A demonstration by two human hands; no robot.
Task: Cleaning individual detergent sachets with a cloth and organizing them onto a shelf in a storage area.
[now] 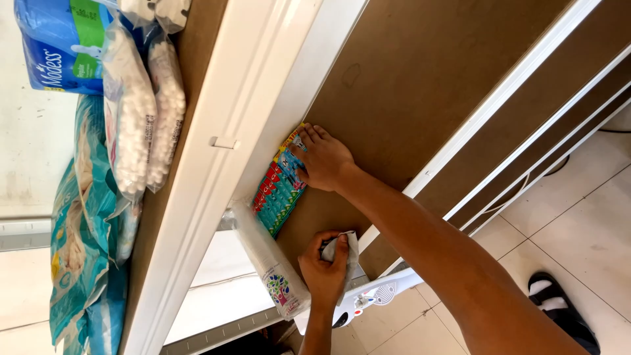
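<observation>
My right hand (323, 160) reaches in from the lower right and lies flat on a stack of colourful flat packets (276, 194) standing on a brown shelf board (407, 85). My left hand (324, 268) comes up from the bottom edge and is closed around a crumpled grey cloth (348, 248), pressed against the same brown board just below the packets. A clear-wrapped sleeve of white cups (268, 261) lies beside my left hand, touching the packets' lower end.
White shelf rails (227, 141) frame the boards. Two bags of cotton balls (131, 118), a blue soft pack (56, 46) and teal soft bags (82, 217) sit on the neighbouring shelf at left. A white plastic device (374, 296), tiled floor (591, 217) and a sandalled foot (559, 306) are lower right.
</observation>
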